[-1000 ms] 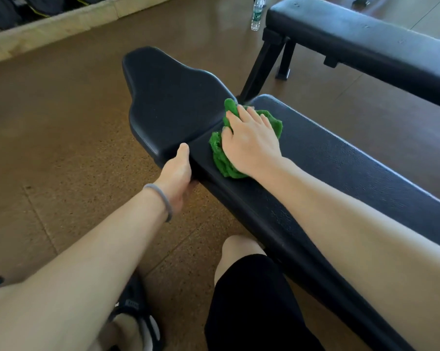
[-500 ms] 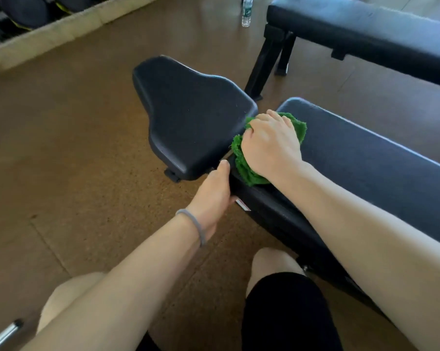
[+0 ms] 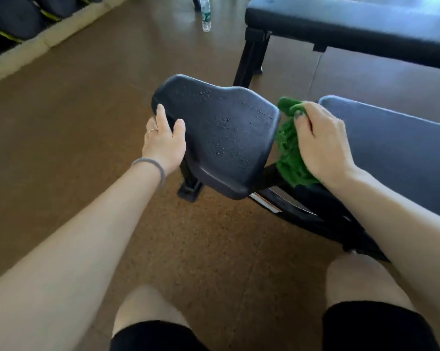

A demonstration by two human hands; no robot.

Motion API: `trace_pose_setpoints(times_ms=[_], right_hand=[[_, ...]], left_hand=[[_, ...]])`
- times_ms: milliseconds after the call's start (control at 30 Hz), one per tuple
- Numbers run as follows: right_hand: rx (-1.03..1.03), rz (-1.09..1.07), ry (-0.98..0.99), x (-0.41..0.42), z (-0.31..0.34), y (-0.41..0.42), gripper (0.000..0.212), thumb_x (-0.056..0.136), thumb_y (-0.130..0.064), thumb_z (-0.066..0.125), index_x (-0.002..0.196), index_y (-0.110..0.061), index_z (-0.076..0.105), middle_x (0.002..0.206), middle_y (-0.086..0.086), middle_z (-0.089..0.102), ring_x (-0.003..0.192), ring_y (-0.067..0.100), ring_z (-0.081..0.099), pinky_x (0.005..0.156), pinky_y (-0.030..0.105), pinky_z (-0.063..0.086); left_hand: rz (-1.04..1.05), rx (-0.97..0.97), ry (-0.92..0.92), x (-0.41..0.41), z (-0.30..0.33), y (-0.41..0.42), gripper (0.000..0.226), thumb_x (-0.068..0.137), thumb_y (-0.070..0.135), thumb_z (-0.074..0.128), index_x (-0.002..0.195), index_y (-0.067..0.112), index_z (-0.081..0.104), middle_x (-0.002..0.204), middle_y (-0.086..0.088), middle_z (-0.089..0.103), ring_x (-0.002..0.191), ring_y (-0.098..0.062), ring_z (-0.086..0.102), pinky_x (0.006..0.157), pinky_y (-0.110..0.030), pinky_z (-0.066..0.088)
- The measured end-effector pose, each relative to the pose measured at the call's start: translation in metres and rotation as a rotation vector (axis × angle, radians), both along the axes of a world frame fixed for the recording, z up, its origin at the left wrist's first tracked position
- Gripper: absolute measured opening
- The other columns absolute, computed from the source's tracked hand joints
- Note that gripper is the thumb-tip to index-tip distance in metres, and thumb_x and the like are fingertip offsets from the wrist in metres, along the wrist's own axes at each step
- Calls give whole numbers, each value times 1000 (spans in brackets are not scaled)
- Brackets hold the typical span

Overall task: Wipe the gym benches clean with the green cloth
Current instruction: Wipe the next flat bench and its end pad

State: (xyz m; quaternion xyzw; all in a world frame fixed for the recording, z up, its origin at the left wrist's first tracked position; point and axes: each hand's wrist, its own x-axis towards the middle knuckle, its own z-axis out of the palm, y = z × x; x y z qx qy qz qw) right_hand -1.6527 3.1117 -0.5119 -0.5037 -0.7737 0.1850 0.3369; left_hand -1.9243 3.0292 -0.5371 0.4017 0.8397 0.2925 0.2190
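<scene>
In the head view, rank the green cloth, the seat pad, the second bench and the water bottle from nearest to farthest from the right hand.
From the right hand:
1. Green cloth, gripped under its fingers.
2. Seat pad, just to the left, beside the cloth.
3. Second bench, beyond, at upper right.
4. Water bottle, standing on the floor at the top, farthest.

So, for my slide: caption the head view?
Left hand grips seat pad; right hand holds green cloth.

Brown speckled floor [image 3: 62,127] is filling most of the frame. A clear bottle [image 3: 206,15] is standing at upper centre, while dark padded shapes [image 3: 14,16], possibly stacked mats, are lining the upper left.
</scene>
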Motion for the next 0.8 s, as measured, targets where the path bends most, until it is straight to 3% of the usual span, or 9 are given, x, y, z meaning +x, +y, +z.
trace_pose_setpoints(times_ms=[67, 133, 233, 333, 433, 500, 567, 700, 800], right_hand=[[42, 4, 177, -37, 1, -15, 28, 108, -18, 43, 118, -9, 68, 124, -4, 66, 106, 6, 58, 90, 8, 40], [-25, 44, 174, -82, -14, -23, 33, 109, -20, 41, 130, -9, 65, 140, 2, 62, 126, 13, 55, 110, 19, 38], [-168, 79, -249, -137, -48, -34, 53, 111, -40, 25, 160, -20, 35, 170, 2, 26, 157, 21, 21, 130, 38, 9], [-199, 60, -392, -147, -59, -27, 59, 110, -48, 15, 166, -28, 15, 174, -2, 7, 161, 19, 3, 130, 42, 2], [-175, 76, -415, -143, -59, -33, 62, 108, -48, 12, 166, -25, 12, 174, 0, 5, 161, 21, 2, 130, 43, 4], [-164, 90, -434, -144, -60, -37, 66, 105, -50, 9, 166, -25, 11, 174, 0, 4, 161, 22, 2, 130, 43, 5], [-162, 112, -437, -147, -61, -24, 66, 104, -50, 10, 166, -26, 10, 174, 0, 4, 161, 21, 2, 130, 43, 5], [-183, 90, -406, -161, -57, 40, 62, 107, -48, 16, 166, -29, 7, 174, -2, 1, 161, 19, -2, 130, 44, 2], [-212, 82, -391, -175, -56, 71, 63, 107, -48, 16, 166, -30, 7, 174, -2, 1, 161, 19, -2, 130, 45, 1]], left_hand=[[-19, 24, -71, -8, -1, 5, 64, 108, 52, 23, 164, 33, -1, 172, 1, 2, 157, -28, 16, 127, -51, 18], [-37, 58, -100, -14, 0, 6, 63, 109, 50, 23, 165, 32, 0, 173, 3, 2, 157, -26, 15, 128, -49, 17], [-34, 96, -131, -27, -1, 10, 62, 110, 46, 23, 165, 29, 1, 173, 4, 1, 157, -22, 15, 126, -43, 17], [-20, 164, -120, -38, -1, 24, 60, 111, 45, 22, 165, 26, 4, 173, 4, 5, 157, -17, 14, 125, -35, 15], [119, 271, -265, -41, -2, 58, 56, 111, 40, 21, 164, 22, 15, 171, 0, 15, 155, -18, 21, 125, -35, 17], [251, 352, -348, -39, -7, 80, 52, 110, 34, 23, 159, 18, 28, 164, -6, 28, 147, -22, 34, 122, -37, 27], [343, 447, -298, -37, -15, 91, 44, 110, 28, 29, 150, 13, 40, 153, -9, 41, 135, -22, 45, 113, -34, 37], [393, 526, -218, -32, -30, 96, 41, 109, 30, 30, 145, 16, 45, 145, -5, 48, 125, -16, 51, 105, -28, 42], [476, 560, -196, -29, -32, 102, 43, 108, 35, 29, 143, 19, 49, 144, -3, 51, 126, -17, 53, 108, -35, 45]])
